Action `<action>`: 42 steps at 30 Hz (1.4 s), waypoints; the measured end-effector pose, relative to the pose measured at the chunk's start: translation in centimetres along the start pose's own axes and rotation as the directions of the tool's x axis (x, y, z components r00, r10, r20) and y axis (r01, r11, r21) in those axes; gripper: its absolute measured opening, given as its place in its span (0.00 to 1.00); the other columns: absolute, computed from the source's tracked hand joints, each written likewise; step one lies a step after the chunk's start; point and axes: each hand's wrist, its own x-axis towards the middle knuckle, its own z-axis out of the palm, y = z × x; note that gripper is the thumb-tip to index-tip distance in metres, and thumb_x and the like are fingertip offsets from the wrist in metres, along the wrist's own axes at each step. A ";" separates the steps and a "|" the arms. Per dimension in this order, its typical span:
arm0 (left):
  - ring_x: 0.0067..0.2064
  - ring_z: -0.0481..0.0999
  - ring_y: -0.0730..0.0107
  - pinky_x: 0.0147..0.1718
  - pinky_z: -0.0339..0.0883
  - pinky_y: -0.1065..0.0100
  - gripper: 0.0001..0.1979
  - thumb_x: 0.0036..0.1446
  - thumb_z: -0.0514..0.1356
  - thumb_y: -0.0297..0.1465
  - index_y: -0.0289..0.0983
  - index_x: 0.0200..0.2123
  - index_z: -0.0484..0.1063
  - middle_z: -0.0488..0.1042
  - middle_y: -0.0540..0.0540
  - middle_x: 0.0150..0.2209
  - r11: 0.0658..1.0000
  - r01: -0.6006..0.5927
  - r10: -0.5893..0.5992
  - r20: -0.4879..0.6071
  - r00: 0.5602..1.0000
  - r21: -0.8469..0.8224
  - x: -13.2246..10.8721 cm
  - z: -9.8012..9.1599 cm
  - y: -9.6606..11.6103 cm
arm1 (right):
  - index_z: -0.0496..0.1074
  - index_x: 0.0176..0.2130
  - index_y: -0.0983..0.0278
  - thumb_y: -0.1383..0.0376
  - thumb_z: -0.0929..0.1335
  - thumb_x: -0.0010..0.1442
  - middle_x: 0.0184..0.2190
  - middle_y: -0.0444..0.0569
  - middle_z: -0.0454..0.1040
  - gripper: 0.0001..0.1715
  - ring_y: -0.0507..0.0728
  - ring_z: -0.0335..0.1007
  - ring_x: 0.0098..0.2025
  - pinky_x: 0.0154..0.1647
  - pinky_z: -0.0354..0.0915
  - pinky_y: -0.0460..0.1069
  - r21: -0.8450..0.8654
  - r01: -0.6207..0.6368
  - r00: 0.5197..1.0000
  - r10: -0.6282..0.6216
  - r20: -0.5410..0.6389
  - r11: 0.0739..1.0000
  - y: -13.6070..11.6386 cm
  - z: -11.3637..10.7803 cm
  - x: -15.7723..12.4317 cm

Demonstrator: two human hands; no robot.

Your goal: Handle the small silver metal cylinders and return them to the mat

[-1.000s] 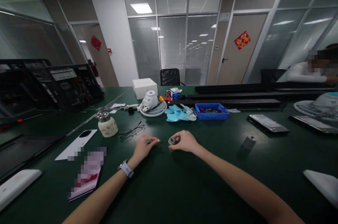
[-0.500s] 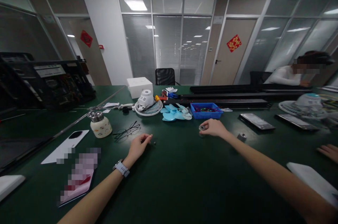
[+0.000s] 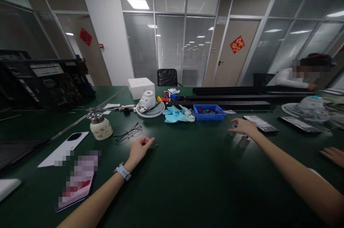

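Note:
My left hand [image 3: 139,148] rests on the green table with thumb and fingers pinched together; whatever is between them is hidden. A tiny dark metal piece [image 3: 157,145] lies just right of its fingertips. Further right, my right hand [image 3: 244,127] has thumb and fingers closed around a small metal cylinder [image 3: 233,126], low over the table. A second metal cylinder [image 3: 244,141] stands right beneath this hand, near the wrist. Black-framed glasses [image 3: 128,134] lie behind my left hand.
Across the back are light-blue fan blades [image 3: 176,114], a blue tray [image 3: 209,117] of small parts and a white fan housing [image 3: 147,102]. A jar [image 3: 100,127] and phones stand or lie left. Hard drives [image 3: 260,123] lie right, near another person's hand [image 3: 333,155].
My right hand has moved right with the metal cylinder, from in front of the blue tray to beside the second cylinder. My left hand has stayed in place.

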 end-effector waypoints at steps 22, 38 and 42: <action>0.18 0.67 0.73 0.23 0.59 0.72 0.17 0.56 0.53 0.45 0.40 0.23 0.57 0.65 0.56 0.15 0.992 0.000 -0.004 -0.032 0.999 -0.128 0.0 0.3 -0.3 | 0.78 0.39 0.56 0.51 0.66 0.57 0.31 0.44 0.74 0.16 0.51 0.66 0.29 0.28 0.57 0.46 0.571 0.477 0.833 -0.551 -0.050 0.669 -20.1 2.6 -8.7; 0.19 0.69 0.72 0.22 0.62 0.72 0.09 0.52 0.50 0.33 0.40 0.38 0.63 0.68 0.57 0.18 0.984 0.044 -0.050 -0.031 0.998 -0.174 0.0 0.2 -0.3 | 0.79 0.41 0.57 0.50 0.65 0.54 0.32 0.49 0.78 0.21 0.57 0.72 0.30 0.26 0.59 0.48 0.217 -0.089 0.996 0.091 -0.001 0.972 3.9 1.3 -0.9; 0.19 0.69 0.72 0.23 0.61 0.71 0.10 0.53 0.47 0.34 0.39 0.33 0.66 0.69 0.55 0.19 0.982 0.036 -0.042 -0.026 0.999 -0.188 0.0 0.2 0.0 | 0.78 0.42 0.56 0.50 0.65 0.55 0.35 0.48 0.78 0.21 0.58 0.72 0.32 0.28 0.60 0.48 0.209 -0.133 0.991 0.124 0.053 0.969 4.0 1.4 -0.6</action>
